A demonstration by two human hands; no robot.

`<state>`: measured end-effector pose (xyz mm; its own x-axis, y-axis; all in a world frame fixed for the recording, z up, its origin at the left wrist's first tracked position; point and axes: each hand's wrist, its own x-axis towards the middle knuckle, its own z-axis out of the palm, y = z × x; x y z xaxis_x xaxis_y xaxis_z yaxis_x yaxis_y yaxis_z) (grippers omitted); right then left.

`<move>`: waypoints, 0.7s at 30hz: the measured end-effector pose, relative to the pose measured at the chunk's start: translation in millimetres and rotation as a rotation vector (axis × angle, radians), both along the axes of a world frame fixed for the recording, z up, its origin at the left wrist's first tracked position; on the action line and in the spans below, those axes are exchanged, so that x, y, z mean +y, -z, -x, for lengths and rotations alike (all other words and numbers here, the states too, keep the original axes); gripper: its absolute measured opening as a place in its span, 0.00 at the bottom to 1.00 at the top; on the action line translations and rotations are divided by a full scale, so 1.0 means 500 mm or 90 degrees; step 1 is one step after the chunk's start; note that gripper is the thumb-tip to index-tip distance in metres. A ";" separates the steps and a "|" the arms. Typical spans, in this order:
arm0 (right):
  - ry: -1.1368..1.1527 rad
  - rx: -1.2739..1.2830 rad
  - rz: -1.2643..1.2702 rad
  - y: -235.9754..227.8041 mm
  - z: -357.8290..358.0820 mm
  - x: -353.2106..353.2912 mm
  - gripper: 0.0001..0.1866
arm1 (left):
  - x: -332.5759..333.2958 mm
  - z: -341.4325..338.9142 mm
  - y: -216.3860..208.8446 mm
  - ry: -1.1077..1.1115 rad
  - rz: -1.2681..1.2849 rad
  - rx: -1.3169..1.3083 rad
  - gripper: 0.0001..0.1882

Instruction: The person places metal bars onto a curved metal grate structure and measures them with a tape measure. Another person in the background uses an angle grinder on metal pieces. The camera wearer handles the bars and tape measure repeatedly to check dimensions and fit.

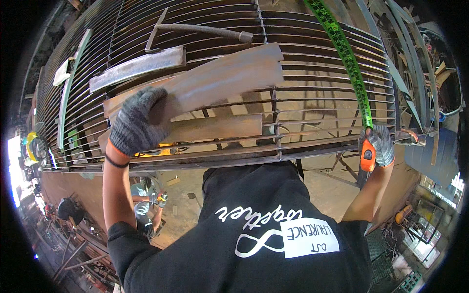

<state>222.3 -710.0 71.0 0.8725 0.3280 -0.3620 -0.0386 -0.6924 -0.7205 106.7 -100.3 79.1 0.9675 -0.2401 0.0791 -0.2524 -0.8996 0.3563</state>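
Note:
My left hand (139, 119), in a grey knitted glove, is closed on the left part of a wide, rusty flat steel plate (229, 75). That plate lies tilted across a slatted metal grate (317, 100). A second, narrower rusty plate (220, 128) lies below it, partly hidden by my left hand. At the grate's right end, my gloved right hand (380, 144) is wrapped round an orange tape measure (367, 155). Its bright green blade (349, 61) is drawn out and runs up over the grate, past the top of the picture.
Beyond the plate lie a grey steel channel piece (139, 68) and a hammer (205, 31). A long pale metal bar (73, 93) rests on the grate's left side. Long metal strips (415, 58) stand at the right. Another person (144, 202) works low at the left.

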 end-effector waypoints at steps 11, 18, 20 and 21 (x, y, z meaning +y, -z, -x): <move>-0.408 -0.419 0.244 0.059 -0.007 -0.085 0.07 | -0.020 0.016 0.102 -0.103 -0.232 -0.197 0.19; -0.251 -0.003 0.212 0.004 -0.044 0.084 0.16 | 0.024 0.101 0.119 -0.356 -0.173 -0.328 0.17; -0.204 -0.017 0.191 0.022 -0.049 0.084 0.17 | 0.027 0.139 0.119 -0.459 -0.174 -0.373 0.15; -0.242 -0.033 0.215 0.007 -0.050 0.108 0.17 | 0.023 0.155 0.123 -0.505 -0.172 -0.399 0.14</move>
